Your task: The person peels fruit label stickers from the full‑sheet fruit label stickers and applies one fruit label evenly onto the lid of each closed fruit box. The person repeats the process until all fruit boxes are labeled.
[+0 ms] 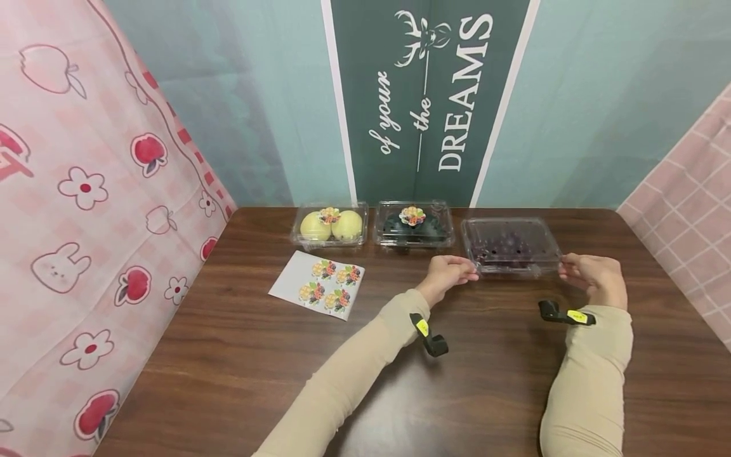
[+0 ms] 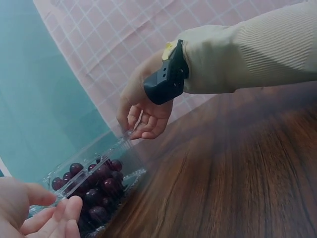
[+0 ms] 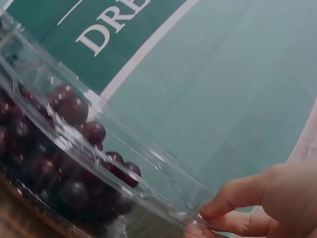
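A clear plastic clamshell box point(image 1: 510, 246) of dark red grapes point(image 2: 101, 186) sits at the back right of the table. My left hand point(image 1: 447, 277) pinches the lid's near left corner between thumb and fingers. At the near right corner, my right hand point(image 1: 596, 275) holds the lid edge the same way, and its fingertips point(image 3: 200, 218) meet the plastic there in the right wrist view. Heaped grapes point(image 3: 69, 148) show through the clear walls, below the lid rim.
Left of the grapes stand a box of dark fruit point(image 1: 414, 231) and a box with two pale yellow fruits point(image 1: 315, 226), each with a fruit sticker on its lid. A white sticker sheet point(image 1: 297, 282) lies in front of them. Curtains hang behind the wooden table point(image 1: 457, 387).
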Motion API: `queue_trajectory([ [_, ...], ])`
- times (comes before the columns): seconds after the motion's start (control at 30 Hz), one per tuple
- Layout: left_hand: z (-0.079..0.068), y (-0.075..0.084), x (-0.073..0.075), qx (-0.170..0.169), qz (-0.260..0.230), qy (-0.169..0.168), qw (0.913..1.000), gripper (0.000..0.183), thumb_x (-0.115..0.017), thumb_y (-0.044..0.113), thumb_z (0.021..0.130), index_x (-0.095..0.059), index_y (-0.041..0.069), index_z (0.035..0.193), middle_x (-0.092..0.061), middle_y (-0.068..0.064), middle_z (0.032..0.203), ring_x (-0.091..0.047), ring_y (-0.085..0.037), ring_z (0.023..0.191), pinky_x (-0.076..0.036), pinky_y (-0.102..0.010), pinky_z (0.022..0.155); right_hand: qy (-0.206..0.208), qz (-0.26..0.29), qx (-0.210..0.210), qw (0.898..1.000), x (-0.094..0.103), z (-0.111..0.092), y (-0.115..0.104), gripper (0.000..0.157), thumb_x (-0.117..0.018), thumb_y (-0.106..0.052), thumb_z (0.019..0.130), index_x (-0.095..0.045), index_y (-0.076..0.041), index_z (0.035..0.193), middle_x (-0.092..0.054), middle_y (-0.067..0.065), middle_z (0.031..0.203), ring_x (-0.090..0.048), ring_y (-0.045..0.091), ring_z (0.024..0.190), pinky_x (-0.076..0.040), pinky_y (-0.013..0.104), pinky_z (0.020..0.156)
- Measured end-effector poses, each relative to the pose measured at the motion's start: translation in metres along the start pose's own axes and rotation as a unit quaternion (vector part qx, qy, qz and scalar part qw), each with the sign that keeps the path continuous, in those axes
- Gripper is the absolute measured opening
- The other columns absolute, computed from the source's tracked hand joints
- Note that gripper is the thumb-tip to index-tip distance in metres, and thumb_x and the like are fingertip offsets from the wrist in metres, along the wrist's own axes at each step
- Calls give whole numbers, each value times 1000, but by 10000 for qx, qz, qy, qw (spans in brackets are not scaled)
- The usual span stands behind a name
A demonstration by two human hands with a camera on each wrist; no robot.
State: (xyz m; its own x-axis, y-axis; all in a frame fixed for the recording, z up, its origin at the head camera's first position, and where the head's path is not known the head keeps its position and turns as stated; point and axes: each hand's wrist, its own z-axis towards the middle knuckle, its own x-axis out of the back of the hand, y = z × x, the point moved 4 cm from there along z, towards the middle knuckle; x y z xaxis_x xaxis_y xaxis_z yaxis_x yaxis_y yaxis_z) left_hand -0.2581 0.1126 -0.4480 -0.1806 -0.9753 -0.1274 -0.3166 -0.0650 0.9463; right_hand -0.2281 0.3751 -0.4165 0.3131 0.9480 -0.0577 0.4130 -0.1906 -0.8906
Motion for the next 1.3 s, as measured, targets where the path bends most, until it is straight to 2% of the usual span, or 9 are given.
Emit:
queue_trajectory([
  [0.13, -3, 0, 2, 44, 245, -289, 9993, 13, -62, 0, 88, -70, -5, 97, -74, -23, 99, -73, -32, 92, -58, -21, 68, -441, -567, -132, 9973, 7, 1, -1, 40, -50, -8, 94, -68, -18, 60, -68, -7, 58, -65, 4, 55, -57, 21, 59],
  [0.23, -6, 0, 3, 86, 448, -637, 9969, 16, -62, 2, 89, -70, -6, 100, -72, -25, 102, -73, -33, 94, -59, -25, 73, -828, -1305, -165, 9878, 13, 0, -3, 36, -48, -11, 96, -66, -19, 66, -69, -9, 64, -66, 2, 61, -57, 21, 64],
  [0.37, -7, 1, 5, 90, 794, -1016, 9916, 19, -63, 6, 90, -69, -6, 104, -71, -26, 104, -73, -33, 95, -59, -26, 75, -1418, -2668, 83, 9532, 21, -1, -8, 30, -36, -16, 101, -64, -4, 100, -68, -18, 73, -67, -3, 71, -58, 21, 72],
  [0.47, -5, 4, 7, 30, 867, -939, 9918, 22, -63, 9, 91, -69, -6, 106, -72, -25, 104, -73, -32, 96, -59, -28, 78, -1690, -3216, 300, 9312, 25, 0, -11, 32, -31, -17, 103, -57, -3, 116, -66, -23, 79, -66, -5, 77, -58, 21, 76],
  [0.67, 3, 12, 13, -184, 522, -127, 9984, 21, -64, 9, 91, -68, -6, 105, -73, -23, 105, -72, -33, 98, -59, -32, 83, -1782, -2332, 521, 9545, 27, 11, -10, 28, -46, -23, 102, -63, -37, 84, -70, -21, 81, -68, -4, 78, -58, 20, 74],
  [0.8, 5, 14, 11, -152, 415, 106, 9990, 19, -65, 7, 90, -69, -5, 103, -73, -21, 106, -71, -33, 100, -58, -34, 86, -1976, -1756, 620, 9624, 26, 17, -6, 30, -49, -20, 101, -67, -38, 85, -71, -21, 85, -68, -4, 80, -56, 17, 71],
  [1.07, 4, 15, 7, -186, 367, 225, 9989, 16, -67, 6, 88, -70, -5, 100, -74, -21, 103, -73, -32, 96, -58, -37, 86, -1813, -1270, 684, 9728, 24, 20, -3, 25, -56, -21, 98, -73, -33, 85, -72, -20, 85, -67, -4, 79, -55, 17, 69],
  [1.2, 4, 15, 6, -168, 360, 336, 9986, 15, -68, 5, 87, -71, -5, 99, -74, -21, 101, -73, -31, 95, -59, -35, 84, -1846, -1262, 701, 9721, 22, 20, -4, 28, -56, -16, 98, -73, -33, 84, -72, -21, 84, -67, -4, 78, -55, 16, 68],
  [1.3, 2, 16, 5, -97, 308, 325, 9990, 16, -67, 3, 87, -70, -6, 100, -74, -22, 101, -72, -33, 97, -58, -36, 86, -1809, -1673, 755, 9662, 23, 19, -6, 27, -55, -20, 98, -70, -38, 85, -69, -26, 86, -65, -7, 80, -54, 14, 70],
])
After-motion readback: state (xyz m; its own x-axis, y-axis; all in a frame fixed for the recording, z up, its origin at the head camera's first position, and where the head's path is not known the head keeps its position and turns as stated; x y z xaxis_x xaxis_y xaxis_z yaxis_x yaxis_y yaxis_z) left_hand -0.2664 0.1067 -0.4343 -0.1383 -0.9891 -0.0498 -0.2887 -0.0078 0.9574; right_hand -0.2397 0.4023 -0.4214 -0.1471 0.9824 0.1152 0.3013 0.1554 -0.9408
